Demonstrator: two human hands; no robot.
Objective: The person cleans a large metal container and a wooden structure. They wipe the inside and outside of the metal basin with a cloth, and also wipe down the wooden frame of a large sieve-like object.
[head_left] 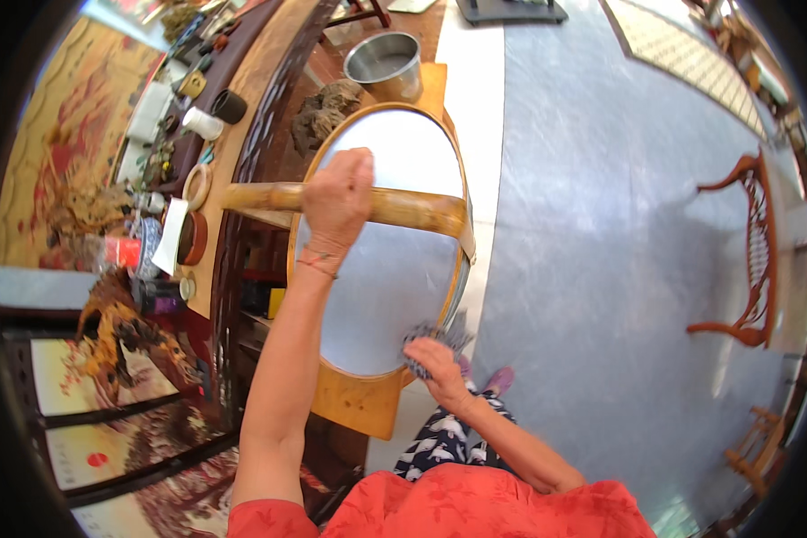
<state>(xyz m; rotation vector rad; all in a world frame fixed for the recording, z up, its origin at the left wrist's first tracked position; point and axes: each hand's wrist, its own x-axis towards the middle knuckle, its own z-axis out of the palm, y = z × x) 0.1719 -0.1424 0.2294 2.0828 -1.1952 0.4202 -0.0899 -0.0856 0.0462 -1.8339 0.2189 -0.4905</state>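
A large oval piece (387, 291) with a smooth, pale, shiny face and a thin wood-coloured rim lies in front of me. Across it arches a thick bamboo handle (417, 208). My left hand (337, 199) is closed in a fist around the middle of this handle. At the oval's near right edge, my right hand (438, 366) presses a bunched grey patterned cloth (451, 335) against the rim; part of the cloth is under the fingers and blurred. Beneath the oval, a yellowish wooden bench (357, 403) shows at its near and far ends.
A metal pot (384, 63) stands beyond the oval, beside a rough dark lump of wood or stone (327, 112). Left runs a long table with a white cup (203, 123), a dark cup (230, 106) and a gnarled root carving (121, 332). A carved wooden stand (755, 251) is at far right.
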